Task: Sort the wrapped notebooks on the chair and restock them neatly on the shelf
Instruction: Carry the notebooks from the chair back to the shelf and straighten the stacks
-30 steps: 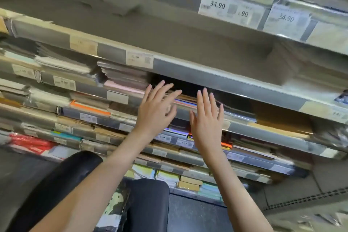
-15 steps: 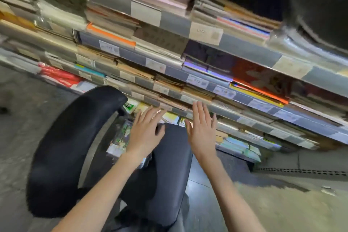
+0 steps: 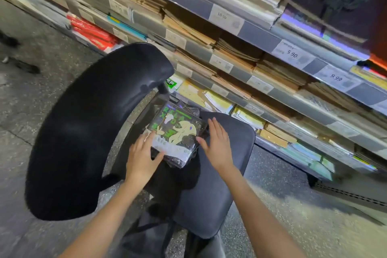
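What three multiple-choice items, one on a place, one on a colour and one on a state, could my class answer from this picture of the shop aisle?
1. Where does the stack of wrapped notebooks lie?
A. on the floor
B. on the chair seat
C. on the top shelf

2. What colour is the lettering on the top notebook's cover?
A. green
B. red
C. white

3. How are the hands placed?
A. both hang at the person's sides
B. both are lifting a box from the shelf
C. the left hand and the right hand flank the stack with fingers mostly straight

Answers: 1 B, the stack rests on the dark seat beside the backrest. 2 A, green letters show on the dark cover. 3 C, one hand is at each side of the stack.
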`<state>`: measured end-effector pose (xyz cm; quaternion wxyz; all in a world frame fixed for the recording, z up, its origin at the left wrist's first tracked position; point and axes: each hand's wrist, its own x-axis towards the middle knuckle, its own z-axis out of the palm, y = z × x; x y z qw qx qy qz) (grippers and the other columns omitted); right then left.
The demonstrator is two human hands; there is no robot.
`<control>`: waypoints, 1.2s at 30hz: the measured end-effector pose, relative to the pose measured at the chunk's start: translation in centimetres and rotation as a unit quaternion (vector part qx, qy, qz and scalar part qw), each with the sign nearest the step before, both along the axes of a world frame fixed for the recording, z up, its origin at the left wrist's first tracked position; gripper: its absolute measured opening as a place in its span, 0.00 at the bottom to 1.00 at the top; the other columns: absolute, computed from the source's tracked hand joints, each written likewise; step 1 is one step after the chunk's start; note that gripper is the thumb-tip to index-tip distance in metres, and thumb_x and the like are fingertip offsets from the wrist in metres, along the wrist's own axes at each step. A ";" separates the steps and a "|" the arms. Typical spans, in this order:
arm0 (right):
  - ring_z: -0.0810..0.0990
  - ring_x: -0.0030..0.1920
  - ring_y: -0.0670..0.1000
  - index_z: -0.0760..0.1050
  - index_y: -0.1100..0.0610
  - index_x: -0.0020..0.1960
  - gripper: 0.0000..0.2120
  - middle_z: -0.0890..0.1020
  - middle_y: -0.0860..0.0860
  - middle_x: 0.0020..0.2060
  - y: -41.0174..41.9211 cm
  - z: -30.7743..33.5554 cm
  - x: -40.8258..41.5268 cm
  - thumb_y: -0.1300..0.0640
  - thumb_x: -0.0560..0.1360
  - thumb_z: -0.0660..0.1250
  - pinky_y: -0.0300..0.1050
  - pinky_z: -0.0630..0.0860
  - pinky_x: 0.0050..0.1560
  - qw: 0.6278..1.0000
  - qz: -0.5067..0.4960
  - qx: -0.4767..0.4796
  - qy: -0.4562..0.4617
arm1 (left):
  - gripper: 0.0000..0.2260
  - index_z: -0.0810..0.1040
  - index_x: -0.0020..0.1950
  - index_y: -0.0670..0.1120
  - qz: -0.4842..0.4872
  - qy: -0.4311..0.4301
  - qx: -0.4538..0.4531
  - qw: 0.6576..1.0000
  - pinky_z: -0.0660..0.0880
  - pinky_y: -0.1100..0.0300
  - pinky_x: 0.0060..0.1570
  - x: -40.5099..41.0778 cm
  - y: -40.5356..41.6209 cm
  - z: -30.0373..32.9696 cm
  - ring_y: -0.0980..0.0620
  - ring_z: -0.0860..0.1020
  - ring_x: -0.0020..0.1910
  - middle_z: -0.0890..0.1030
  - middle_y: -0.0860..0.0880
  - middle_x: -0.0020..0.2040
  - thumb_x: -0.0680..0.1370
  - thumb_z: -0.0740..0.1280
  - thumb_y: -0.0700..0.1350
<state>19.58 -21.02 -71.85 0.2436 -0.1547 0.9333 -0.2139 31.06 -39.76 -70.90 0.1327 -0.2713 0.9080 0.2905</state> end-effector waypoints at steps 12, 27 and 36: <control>0.68 0.56 0.44 0.61 0.55 0.69 0.30 0.65 0.48 0.61 -1.6 -3.1 0.2 0.53 0.72 0.71 0.38 0.67 0.56 0.940 -0.226 -0.200 -0.156 | 0.35 0.57 0.75 0.43 0.127 -0.020 0.157 0.979 0.59 0.57 0.67 -1.0 -3.4 -4.1 0.48 0.61 0.71 0.63 0.44 0.72 0.73 0.71 0.46; 0.75 0.56 0.55 0.65 0.51 0.64 0.30 0.75 0.54 0.57 -1.4 -2.4 -0.3 0.60 0.67 0.74 0.50 0.73 0.59 0.931 -0.255 -0.190 -0.182 | 0.36 0.66 0.71 0.48 0.099 -0.121 0.190 0.969 0.61 0.58 0.65 -4.0 -4.7 -1.9 0.47 0.67 0.64 0.67 0.44 0.61 0.65 0.77 0.42; 0.66 0.57 0.41 0.65 0.51 0.67 0.30 0.71 0.49 0.63 -0.3 5.1 -3.2 0.63 0.70 0.73 0.33 0.62 0.55 0.939 -0.228 -0.242 -0.088 | 0.32 0.71 0.57 0.65 0.110 -0.041 0.220 0.968 0.73 0.47 0.59 -5.5 -4.1 0.2 0.49 0.75 0.59 0.78 0.49 0.55 0.54 0.75 0.59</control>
